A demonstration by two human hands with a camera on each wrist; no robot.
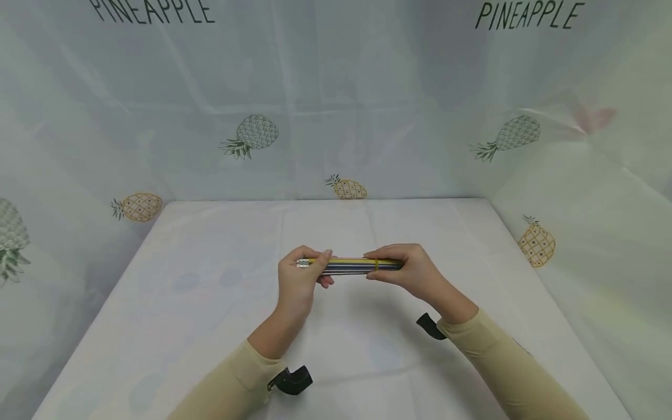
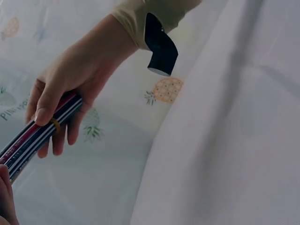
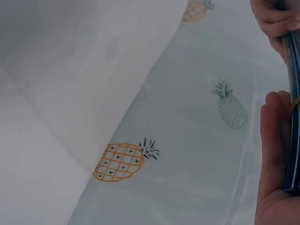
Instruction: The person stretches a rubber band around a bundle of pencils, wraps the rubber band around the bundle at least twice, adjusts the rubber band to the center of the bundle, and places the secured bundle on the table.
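Note:
A bundle of pencils [image 1: 349,267], yellow and dark striped in the head view, is held level above the white table. My left hand [image 1: 297,286] grips its left end, thumb across the top, where silvery tips [image 1: 303,263] stick out. At the other end my right hand [image 1: 412,269] holds the bundle between thumb and fingers, its palm covering the ends there. A yellow rubber band [image 1: 376,265] circles the pencils by the right fingertips. In the left wrist view red and dark blue pencils [image 2: 40,127] show; the right wrist view catches only the bundle's edge [image 3: 294,140].
The white tabletop [image 1: 210,326] spreads beneath both hands. Around its back and sides hangs a pale curtain [image 1: 346,76] printed with pineapples. Black bands or mounts stick out at the left cuff [image 1: 294,380] and the right cuff [image 1: 431,326].

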